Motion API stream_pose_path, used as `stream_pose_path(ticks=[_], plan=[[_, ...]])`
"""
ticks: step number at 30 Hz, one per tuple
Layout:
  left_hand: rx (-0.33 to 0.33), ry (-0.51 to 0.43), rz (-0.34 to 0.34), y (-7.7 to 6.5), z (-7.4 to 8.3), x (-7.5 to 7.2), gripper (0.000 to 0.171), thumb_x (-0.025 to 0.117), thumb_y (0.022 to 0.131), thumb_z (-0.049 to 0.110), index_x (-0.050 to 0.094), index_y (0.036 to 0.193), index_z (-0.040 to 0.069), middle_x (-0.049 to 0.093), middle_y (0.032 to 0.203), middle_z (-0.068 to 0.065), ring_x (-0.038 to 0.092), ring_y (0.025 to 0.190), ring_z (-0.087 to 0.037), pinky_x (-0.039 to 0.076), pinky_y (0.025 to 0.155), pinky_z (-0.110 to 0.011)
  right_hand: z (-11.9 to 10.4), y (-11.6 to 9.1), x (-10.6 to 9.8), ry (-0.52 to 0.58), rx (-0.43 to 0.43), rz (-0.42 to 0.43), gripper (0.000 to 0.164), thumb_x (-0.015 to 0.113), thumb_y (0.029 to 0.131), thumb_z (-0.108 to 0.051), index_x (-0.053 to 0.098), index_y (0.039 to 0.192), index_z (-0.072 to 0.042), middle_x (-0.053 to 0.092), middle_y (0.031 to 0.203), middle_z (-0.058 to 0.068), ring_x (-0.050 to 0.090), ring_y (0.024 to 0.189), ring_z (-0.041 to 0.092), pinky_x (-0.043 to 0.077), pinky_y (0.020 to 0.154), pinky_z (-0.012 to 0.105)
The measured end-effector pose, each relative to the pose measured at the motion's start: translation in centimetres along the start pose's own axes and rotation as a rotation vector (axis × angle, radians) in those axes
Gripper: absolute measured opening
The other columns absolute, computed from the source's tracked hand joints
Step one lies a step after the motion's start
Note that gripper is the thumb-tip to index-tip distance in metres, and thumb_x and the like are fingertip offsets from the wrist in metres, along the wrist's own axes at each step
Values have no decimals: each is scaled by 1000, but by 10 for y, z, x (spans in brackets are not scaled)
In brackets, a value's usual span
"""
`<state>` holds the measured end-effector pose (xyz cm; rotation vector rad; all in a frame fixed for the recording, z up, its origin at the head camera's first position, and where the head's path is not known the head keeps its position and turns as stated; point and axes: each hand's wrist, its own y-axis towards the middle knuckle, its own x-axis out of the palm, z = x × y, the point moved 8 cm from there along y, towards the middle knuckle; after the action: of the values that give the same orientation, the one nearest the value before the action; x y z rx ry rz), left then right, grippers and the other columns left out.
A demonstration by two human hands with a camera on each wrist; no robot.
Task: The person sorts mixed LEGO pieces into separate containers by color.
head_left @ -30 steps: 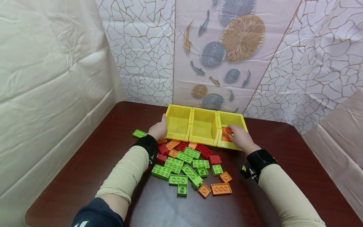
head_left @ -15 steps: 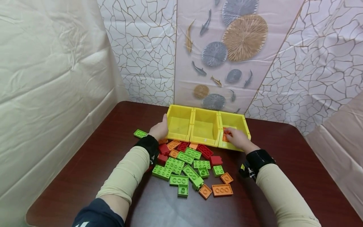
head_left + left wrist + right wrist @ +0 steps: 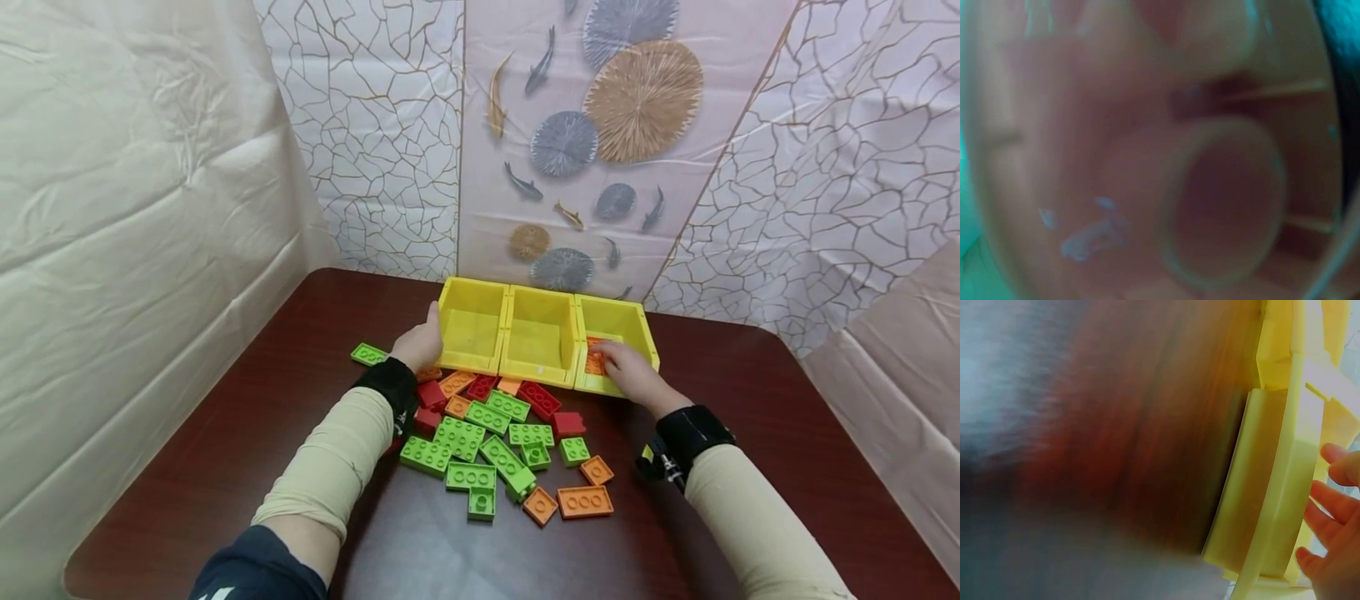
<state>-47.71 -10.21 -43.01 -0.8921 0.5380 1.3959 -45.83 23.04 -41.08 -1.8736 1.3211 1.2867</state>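
Orange bricks (image 3: 594,360) lie just past the fingertips of my right hand (image 3: 636,373), to their left, with my other hand well apart. That right hand slants in over the compartment's near right corner, fingers parted and loosely bent, gripping nothing I can see. My left hand (image 3: 420,343) is at the far end, thumb up against the wall; its fingers are hidden, so I can't tell whether they grip. Between them, the yellow tray (image 3: 540,333) runs its long axis left to right, orange in its right compartment (image 3: 618,317). Nearer me, green bricks (image 3: 461,437) and red bricks (image 3: 540,398) spread over the table (image 3: 225,458).
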Motion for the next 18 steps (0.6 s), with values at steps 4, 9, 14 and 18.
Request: stream_pose_path(ticks=[4, 9, 14, 18], plan=[[21, 6, -7, -1, 4, 2, 70, -7, 96, 51, 43, 123, 9, 49, 79, -11, 50, 72, -26, 37, 79, -35, -12, -23, -6, -8, -34, 60, 32, 44, 96, -2, 51, 127, 3, 44, 132, 25, 37, 124, 40, 30, 99, 54], [37, 13, -12, 2, 4, 3, 71, -7, 96, 51, 40, 128, 8, 50, 80, -11, 50, 73, -25, 37, 78, -35, -36, -60, -8, -11, -122, 96, 21, 53, 93, -4, 60, 113, -2, 57, 112, 14, 53, 103, 29, 43, 84, 47], [40, 20, -1, 3, 2, 2, 75, -9, 95, 53, 44, 119, 6, 50, 79, -11, 50, 70, -26, 38, 76, -34, -51, -89, 6, 27, -162, -19, 14, 59, 91, -7, 63, 104, -9, 60, 99, 0, 55, 86, 13, 47, 72, 34], [38, 7, 11, 5, 0, 1, 76, -9, 94, 54, 48, 109, 6, 50, 78, -12, 49, 70, -27, 37, 76, -35, -58, -110, 21, 61, -191, -134, 15, 60, 90, -10, 63, 106, -12, 59, 102, -4, 56, 91, 11, 49, 76, 33]])
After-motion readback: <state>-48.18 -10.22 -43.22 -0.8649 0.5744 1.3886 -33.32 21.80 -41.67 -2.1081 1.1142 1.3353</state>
